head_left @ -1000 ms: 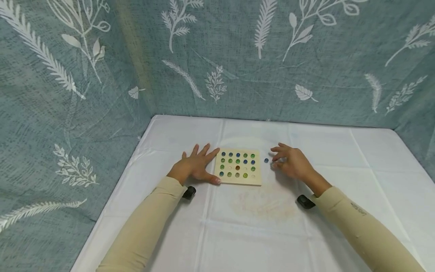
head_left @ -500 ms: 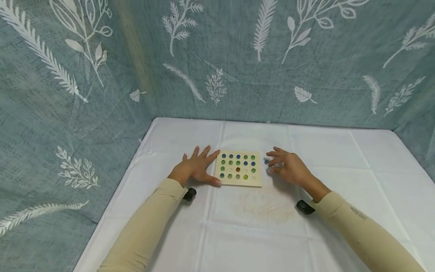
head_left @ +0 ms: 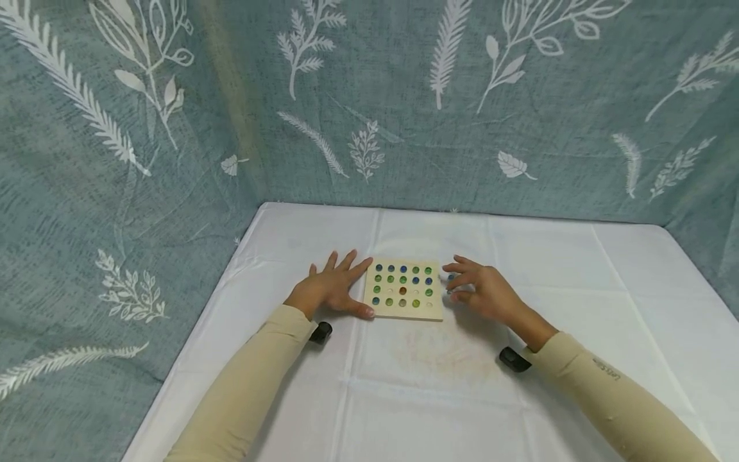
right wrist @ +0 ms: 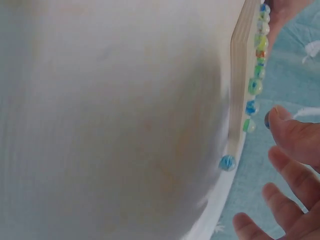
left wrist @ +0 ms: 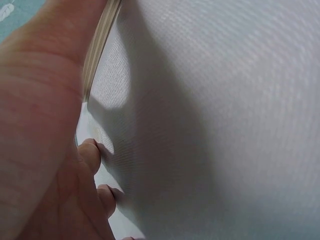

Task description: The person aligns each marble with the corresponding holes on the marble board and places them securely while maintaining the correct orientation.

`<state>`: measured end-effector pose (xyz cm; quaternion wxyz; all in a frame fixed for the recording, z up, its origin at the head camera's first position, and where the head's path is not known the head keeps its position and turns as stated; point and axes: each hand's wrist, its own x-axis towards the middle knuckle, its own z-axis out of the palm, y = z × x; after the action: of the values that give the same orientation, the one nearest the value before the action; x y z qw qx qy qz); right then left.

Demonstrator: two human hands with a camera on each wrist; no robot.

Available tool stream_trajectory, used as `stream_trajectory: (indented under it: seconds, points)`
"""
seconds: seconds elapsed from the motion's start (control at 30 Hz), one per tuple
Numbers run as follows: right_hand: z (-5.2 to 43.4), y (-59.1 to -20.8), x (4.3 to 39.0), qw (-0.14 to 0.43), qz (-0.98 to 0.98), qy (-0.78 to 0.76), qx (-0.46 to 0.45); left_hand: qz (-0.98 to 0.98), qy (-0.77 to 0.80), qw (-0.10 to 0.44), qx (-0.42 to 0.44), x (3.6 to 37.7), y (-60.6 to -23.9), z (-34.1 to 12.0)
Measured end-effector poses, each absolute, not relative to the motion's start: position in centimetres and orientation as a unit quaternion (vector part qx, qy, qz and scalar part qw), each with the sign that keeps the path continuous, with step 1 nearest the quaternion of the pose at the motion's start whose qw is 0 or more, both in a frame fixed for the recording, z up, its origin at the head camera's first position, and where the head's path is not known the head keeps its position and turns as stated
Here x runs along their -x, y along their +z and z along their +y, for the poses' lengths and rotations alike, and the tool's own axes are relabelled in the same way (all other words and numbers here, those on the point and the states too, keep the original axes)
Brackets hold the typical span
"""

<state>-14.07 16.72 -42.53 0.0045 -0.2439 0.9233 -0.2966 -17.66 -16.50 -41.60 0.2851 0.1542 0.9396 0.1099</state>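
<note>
A pale wooden board lies flat, with rows of blue, green and one reddish-brown marble in its hollows; a few hollows are bare. My left hand spreads its fingers at the board's left side, index fingertip and thumb tip touching that edge. Just off the board's right side is my right hand, its thumb pinching a dark marble that is mostly hidden behind the thumb tip. A loose blue marble rests on the cloth by the board, below these fingers in the right wrist view.
A white cloth with fold lines and faint brownish stains covers the table. Behind and to the left hangs a teal curtain with white leaf prints. A black wrist device sits under the right sleeve.
My right hand has moved left toward the board, so its fingers now partly cover the loose blue marble in the head view. My left hand keeps its place at the board.
</note>
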Motion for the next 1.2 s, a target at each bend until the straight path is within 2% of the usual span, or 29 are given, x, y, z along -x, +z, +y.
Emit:
stream_trajectory:
  seconds: [0.53,1.2]
  points:
    - [15.1,-42.6,12.9,0.015,0.911,-0.318,0.263,0.941,0.108,0.28,-0.156,17.6,-41.3,-16.2]
    - [13.7,-42.6,13.2,0.02,0.906,-0.28,0.316,0.941,0.104,0.281,-0.156,17.6,-41.3,-16.1]
